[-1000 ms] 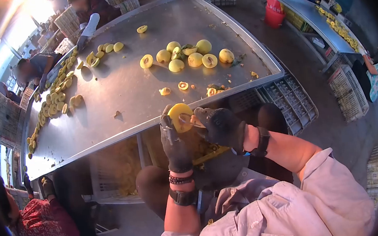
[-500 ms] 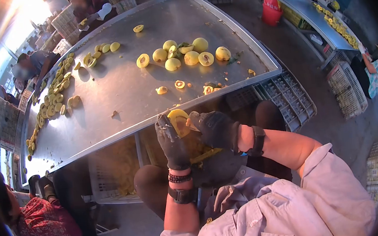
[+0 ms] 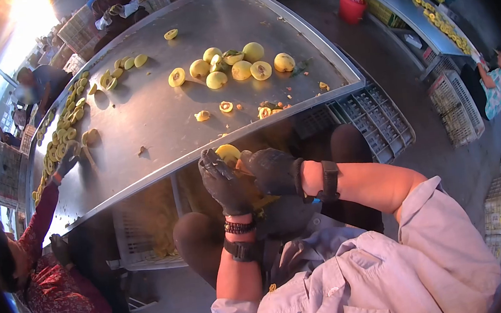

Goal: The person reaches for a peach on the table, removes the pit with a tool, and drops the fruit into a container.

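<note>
Just below the table's near edge, a halved yellow peach [image 3: 227, 154] sits in my left hand [image 3: 224, 181], whose dark-gloved fingers are wrapped round its side. My right hand [image 3: 271, 169], also in a dark glove, is closed close against the peach's right side. Something small and orange-brown shows at its fingertips; its kind cannot be made out. Past the edge, on the metal table [image 3: 157, 114], lies a group of whole and halved peaches [image 3: 242, 70]. Scraps with pits [image 3: 226, 107] are scattered nearer to me.
Many peach halves [image 3: 61, 140] line the table's left side, where a co-worker's gloved hand [image 3: 69, 159] reaches. Beneath the table are a crate of yellow pieces [image 3: 149, 225] and a grey crate [image 3: 375, 119]. Beyond stand a red bucket [image 3: 351, 3] and a second table [image 3: 395, 6].
The peach half has tilted and now sits deeper between my hands, with my left fingers curled more. The co-worker at left has stretched an arm onto the table towards the halves.
</note>
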### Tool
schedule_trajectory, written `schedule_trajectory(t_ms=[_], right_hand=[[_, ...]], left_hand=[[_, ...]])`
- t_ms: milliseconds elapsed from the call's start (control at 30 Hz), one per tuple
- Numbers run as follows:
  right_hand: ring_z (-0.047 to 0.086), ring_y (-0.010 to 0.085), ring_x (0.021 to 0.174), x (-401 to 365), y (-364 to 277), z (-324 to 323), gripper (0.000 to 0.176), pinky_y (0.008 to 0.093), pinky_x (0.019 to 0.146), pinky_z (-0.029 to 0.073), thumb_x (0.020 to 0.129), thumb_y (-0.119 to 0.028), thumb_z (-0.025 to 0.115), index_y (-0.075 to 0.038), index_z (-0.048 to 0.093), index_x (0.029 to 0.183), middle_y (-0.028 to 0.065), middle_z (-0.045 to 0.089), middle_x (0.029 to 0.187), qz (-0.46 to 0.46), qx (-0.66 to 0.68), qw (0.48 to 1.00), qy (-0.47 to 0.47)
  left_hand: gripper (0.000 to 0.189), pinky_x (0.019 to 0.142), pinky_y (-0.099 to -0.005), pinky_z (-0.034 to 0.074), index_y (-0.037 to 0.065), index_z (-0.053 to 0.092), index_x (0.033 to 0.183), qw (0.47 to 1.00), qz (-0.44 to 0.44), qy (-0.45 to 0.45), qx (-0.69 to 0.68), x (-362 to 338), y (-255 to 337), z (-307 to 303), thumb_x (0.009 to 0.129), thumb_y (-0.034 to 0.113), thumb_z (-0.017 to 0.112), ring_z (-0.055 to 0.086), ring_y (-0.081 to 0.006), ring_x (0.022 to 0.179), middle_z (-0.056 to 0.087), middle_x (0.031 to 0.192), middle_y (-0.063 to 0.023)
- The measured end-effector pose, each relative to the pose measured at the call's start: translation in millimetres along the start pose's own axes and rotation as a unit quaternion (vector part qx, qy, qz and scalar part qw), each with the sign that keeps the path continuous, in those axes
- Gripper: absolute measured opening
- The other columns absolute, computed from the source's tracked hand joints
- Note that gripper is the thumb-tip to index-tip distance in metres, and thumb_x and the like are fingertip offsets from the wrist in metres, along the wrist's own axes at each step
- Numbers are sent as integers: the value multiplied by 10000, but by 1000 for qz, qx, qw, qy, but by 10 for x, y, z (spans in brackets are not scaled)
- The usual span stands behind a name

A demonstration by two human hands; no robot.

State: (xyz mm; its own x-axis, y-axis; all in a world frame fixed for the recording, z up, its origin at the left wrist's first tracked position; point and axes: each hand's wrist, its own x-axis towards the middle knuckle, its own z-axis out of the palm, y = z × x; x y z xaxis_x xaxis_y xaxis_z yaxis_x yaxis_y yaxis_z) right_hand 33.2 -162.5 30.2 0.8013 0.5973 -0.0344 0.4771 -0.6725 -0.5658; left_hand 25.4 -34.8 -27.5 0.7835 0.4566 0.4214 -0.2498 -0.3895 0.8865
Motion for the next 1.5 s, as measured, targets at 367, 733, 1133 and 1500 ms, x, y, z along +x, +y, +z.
schedule_trajectory(t_ms=[367,733,1133,1500], right_hand=[[632,363,857,60,198,-7,336,440,746,482,760,-118,596,-23,528,1075,207,647,854,-39,-38,998,-37],[596,378,942,220,321,138,326,442,814,471,765,-141,661,-40,567,1060,199,612,1026,-226,15,930,291],[634,313,740,266,264,-227,269,361,664,491,770,-158,703,-4,595,962,175,644,815,-136,254,940,181],[627,352,719,302,325,-118,253,383,641,483,748,-182,702,-8,588,892,197,641,816,-198,167,945,200]], left_hand=[[353,751,-419,471,-85,546,1101,993,76,-27,84,-41,-239,20,973,221,427,589,-333,872,580,995,-219],[471,844,-330,482,-124,356,1302,987,16,-153,37,28,-216,-193,936,134,503,573,-245,1007,564,1132,-174],[703,945,-314,444,20,263,1422,922,-131,-259,-257,144,286,-358,829,25,639,524,-196,1114,487,1280,-123],[595,881,-304,475,-6,390,1341,967,8,-225,-115,122,249,-386,825,99,667,563,-195,1035,559,1180,-129]])
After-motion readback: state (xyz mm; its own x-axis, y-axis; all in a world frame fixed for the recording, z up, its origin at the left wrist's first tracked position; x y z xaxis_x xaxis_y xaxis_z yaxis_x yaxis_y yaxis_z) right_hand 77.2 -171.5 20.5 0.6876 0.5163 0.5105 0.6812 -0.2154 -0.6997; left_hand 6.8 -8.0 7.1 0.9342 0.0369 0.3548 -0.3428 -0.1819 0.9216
